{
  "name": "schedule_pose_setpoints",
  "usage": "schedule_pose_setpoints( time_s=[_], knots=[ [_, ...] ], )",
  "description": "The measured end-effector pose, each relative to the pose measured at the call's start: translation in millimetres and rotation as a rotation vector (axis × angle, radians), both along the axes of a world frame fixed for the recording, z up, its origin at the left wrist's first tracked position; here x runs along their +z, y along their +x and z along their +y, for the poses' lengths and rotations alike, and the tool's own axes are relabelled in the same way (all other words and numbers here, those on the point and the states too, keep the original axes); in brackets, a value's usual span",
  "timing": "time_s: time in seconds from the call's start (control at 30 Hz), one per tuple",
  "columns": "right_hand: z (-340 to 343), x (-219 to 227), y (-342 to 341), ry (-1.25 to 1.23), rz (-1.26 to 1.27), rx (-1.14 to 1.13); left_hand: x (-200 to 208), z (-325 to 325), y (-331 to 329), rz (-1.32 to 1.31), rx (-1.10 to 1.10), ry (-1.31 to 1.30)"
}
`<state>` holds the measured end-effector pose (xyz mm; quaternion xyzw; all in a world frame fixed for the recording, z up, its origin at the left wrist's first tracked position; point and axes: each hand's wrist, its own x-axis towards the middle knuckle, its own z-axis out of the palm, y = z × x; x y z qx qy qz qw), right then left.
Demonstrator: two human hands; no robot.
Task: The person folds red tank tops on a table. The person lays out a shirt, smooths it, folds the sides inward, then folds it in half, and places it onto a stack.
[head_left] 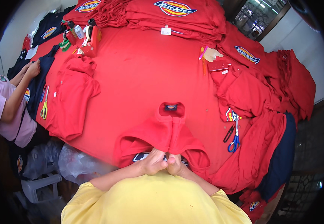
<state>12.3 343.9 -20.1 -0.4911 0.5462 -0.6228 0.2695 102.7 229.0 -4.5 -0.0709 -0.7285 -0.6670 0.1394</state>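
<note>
A red shirt (162, 130) lies spread at the near edge of the red-covered table, its neck opening and dark neck label (171, 107) facing away from me. My left hand (153, 162) and my right hand (174, 165) are close together at the shirt's near middle, closed on its fabric. Both thumbs show on my side; most of the fingers are hidden behind the cloth. Two raised folds run from the collar down to my hands. Part of a printed logo (141, 156) shows beneath them.
Red garments are stacked along the far side (177, 22) and right (244, 86). Blue-handled scissors (233, 143) and black snips (229, 133) lie right; yellow-handled scissors (44, 108) lie left. A tape dispenser (91, 43) stands far left. A person in pink (11, 104) handles a navy garment.
</note>
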Motion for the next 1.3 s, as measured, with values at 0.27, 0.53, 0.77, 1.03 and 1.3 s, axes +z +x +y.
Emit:
schedule_pose_setpoints(
  time_s=[0.27, 0.53, 0.77, 1.03, 1.3],
  knots=[
    [2.1, 0.9, -3.3, 0.023, 0.051, 0.032, 12.2, -2.2, -4.7, 0.062, 0.037, -0.001],
    [-2.8, 3.5, -9.0, 0.003, -0.023, 0.037, -3.0, -1.9, -6.6, 0.11, 0.155, 0.018],
    [-22.9, 62.8, -179.1, 0.089, -1.171, -0.188, 11.2, -206.5, -23.3, -0.324, 0.456, 0.86],
    [-10.9, 62.0, -176.5, 0.438, 0.102, -0.747, 26.3, -184.5, -23.6, -0.131, 1.165, -0.879],
    [-122.7, -1.5, -111.7, 0.457, 1.173, -0.126, -14.3, -160.6, -50.1, -0.618, 0.48, -0.999]
  ],
)
